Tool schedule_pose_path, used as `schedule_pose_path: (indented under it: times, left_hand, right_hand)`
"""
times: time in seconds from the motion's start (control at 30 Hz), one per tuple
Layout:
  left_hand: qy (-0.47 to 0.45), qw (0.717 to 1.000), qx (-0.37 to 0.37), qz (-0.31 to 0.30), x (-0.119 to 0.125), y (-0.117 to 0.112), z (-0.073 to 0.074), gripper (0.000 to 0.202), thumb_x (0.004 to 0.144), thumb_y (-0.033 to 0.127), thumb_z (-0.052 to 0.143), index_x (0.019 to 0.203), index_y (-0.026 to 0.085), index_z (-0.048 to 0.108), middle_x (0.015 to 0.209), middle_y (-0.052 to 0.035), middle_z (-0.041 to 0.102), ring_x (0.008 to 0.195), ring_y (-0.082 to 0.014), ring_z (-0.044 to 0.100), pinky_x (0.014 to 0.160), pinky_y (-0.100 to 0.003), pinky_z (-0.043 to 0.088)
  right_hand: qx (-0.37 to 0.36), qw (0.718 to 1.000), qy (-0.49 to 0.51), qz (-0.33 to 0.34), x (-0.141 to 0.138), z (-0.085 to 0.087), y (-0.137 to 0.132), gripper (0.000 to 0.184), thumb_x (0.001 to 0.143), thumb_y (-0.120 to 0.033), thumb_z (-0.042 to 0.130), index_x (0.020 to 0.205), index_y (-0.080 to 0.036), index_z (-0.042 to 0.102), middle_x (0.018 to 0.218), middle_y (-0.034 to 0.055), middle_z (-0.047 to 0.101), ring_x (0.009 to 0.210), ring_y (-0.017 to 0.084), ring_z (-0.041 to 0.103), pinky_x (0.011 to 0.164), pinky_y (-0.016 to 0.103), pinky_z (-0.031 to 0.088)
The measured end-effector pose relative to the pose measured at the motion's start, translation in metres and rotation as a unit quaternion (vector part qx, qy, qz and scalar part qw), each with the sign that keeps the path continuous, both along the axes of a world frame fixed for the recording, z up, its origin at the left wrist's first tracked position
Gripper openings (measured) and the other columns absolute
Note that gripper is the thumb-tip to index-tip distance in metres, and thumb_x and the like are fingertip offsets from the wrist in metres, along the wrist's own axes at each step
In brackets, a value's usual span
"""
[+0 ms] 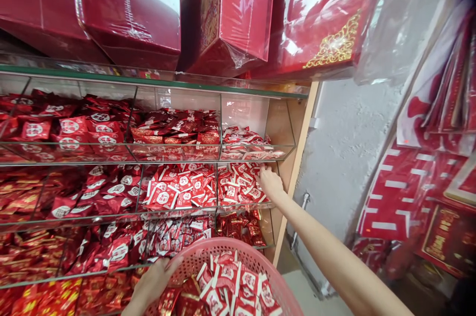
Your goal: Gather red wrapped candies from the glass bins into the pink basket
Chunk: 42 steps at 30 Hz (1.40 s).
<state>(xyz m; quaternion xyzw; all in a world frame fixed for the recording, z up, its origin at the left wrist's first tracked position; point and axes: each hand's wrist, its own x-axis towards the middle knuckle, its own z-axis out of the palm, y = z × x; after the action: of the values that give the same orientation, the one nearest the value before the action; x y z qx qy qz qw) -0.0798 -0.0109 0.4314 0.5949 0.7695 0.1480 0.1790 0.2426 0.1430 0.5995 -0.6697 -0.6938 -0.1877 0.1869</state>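
My left hand (156,276) is closed on the left rim of a pink perforated plastic basket (277,271), its thumb over the edge. Inside the basket lies a heap of small red-and-white wrapped packets (238,281), with darker red and gold packets (169,301) to their left. My right hand (270,183) reaches into the rightmost compartment of the middle shelf, at its right side. Its fingers look curled by the red-and-white packets (238,182) there; their tips are partly hidden, so what they hold cannot be made out.
Glass dividers and a glass front edge (178,214) bound the shelf compartments, which hold several kinds of red packets. Large red boxes (241,8) in clear film stand on the glass shelf above. A wooden side panel (299,142) and hanging red goods (390,197) are on the right.
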Motion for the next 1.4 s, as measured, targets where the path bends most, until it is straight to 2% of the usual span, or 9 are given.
schedule_pose_path:
  times: [0.2, 0.4, 0.53, 0.6, 0.67, 0.8, 0.93, 1.13, 1.4]
  left_hand:
    - [0.003, 1.000, 0.000, -0.005, 0.000, -0.001, 0.000, 0.057, 0.075, 0.067, 0.016, 0.065, 0.020, 0.047, 0.075, -0.0067, 0.065, 0.078, -0.0234, 0.061, 0.066, -0.028, 0.039]
    - [0.002, 1.000, 0.003, 0.011, 0.000, -0.001, -0.003, 0.055, 0.074, 0.068, 0.019, 0.061, 0.021, 0.044, 0.070, -0.0043, 0.063, 0.074, -0.0215, 0.061, 0.065, -0.027, 0.038]
    - [-0.002, 1.000, 0.014, 0.014, 0.000, -0.002, -0.007, 0.055, 0.074, 0.069, 0.019, 0.060, 0.021, 0.043, 0.067, -0.0039, 0.062, 0.072, -0.0215, 0.061, 0.065, -0.027, 0.038]
    - [-0.009, 1.000, 0.014, 0.019, 0.000, -0.003, -0.009, 0.056, 0.074, 0.069, 0.019, 0.062, 0.021, 0.045, 0.069, -0.0043, 0.062, 0.075, -0.0220, 0.062, 0.066, -0.027, 0.038]
    - [-0.016, 0.999, 0.010, 0.027, 0.000, -0.003, -0.011, 0.057, 0.074, 0.069, 0.019, 0.064, 0.021, 0.047, 0.071, -0.0045, 0.064, 0.077, -0.0219, 0.062, 0.066, -0.027, 0.039]
    - [-0.021, 0.999, 0.016, 0.023, 0.001, -0.003, -0.011, 0.059, 0.074, 0.069, 0.019, 0.065, 0.020, 0.051, 0.073, -0.0044, 0.065, 0.078, -0.0205, 0.062, 0.065, -0.025, 0.038]
    - [-0.007, 0.999, 0.016, 0.027, 0.002, -0.003, -0.011, 0.058, 0.076, 0.068, 0.018, 0.064, 0.020, 0.050, 0.072, -0.0042, 0.065, 0.073, -0.0202, 0.061, 0.062, -0.025, 0.037]
    - [-0.028, 0.999, 0.017, 0.033, 0.004, -0.004, -0.009, 0.057, 0.076, 0.067, 0.021, 0.065, 0.020, 0.053, 0.072, -0.0047, 0.065, 0.075, -0.0203, 0.062, 0.062, -0.024, 0.038]
    - [-0.018, 1.000, 0.011, 0.008, 0.005, -0.003, -0.003, 0.061, 0.076, 0.067, 0.018, 0.065, 0.019, 0.054, 0.070, -0.0054, 0.065, 0.073, -0.0199, 0.061, 0.062, -0.024, 0.037]
  right_hand:
    - [-0.016, 1.000, 0.012, -0.004, -0.007, -0.001, 0.012, 0.046, 0.081, -0.034, 0.047, 0.119, -0.008, 0.038, 0.091, 0.0182, 0.057, 0.080, 0.026, 0.062, 0.063, 0.031, 0.046]
    - [-0.020, 1.000, 0.017, 0.006, 0.000, 0.009, -0.007, 0.038, 0.081, -0.034, 0.045, 0.111, -0.010, 0.043, 0.091, 0.0158, 0.058, 0.081, 0.026, 0.062, 0.062, 0.031, 0.044]
    - [0.005, 0.990, -0.035, 0.137, -0.013, 0.015, -0.021, 0.036, 0.084, -0.040, 0.036, 0.112, -0.017, 0.041, 0.099, 0.0126, 0.057, 0.081, 0.023, 0.061, 0.064, 0.029, 0.042]
    - [-0.002, 0.969, -0.073, 0.236, -0.030, 0.018, -0.019, 0.038, 0.085, -0.041, 0.036, 0.115, -0.020, 0.039, 0.102, 0.0104, 0.058, 0.086, 0.022, 0.059, 0.067, 0.028, 0.041]
    - [-0.020, 0.955, -0.097, 0.280, -0.050, 0.020, -0.009, 0.038, 0.085, -0.040, 0.035, 0.117, -0.020, 0.040, 0.101, 0.0097, 0.059, 0.090, 0.022, 0.058, 0.071, 0.028, 0.040]
    - [-0.061, 0.957, -0.107, 0.262, -0.077, 0.021, 0.018, 0.038, 0.085, -0.036, 0.033, 0.114, -0.017, 0.046, 0.100, 0.0120, 0.062, 0.093, 0.022, 0.056, 0.079, 0.032, 0.038]
    - [-0.059, 0.952, -0.114, 0.279, -0.081, 0.012, 0.031, 0.043, 0.083, -0.036, 0.036, 0.118, -0.014, 0.045, 0.115, 0.0144, 0.055, 0.105, 0.023, 0.049, 0.091, 0.036, 0.031]
    - [-0.042, 0.943, -0.122, 0.308, -0.081, 0.005, 0.037, 0.050, 0.079, -0.041, 0.047, 0.122, -0.017, 0.041, 0.120, 0.0128, 0.051, 0.110, 0.024, 0.045, 0.092, 0.036, 0.030]
    - [-0.016, 0.945, -0.088, 0.314, -0.068, 0.012, 0.028, 0.046, 0.081, -0.046, 0.047, 0.117, -0.018, 0.045, 0.114, 0.0118, 0.054, 0.105, 0.022, 0.047, 0.090, 0.032, 0.030]
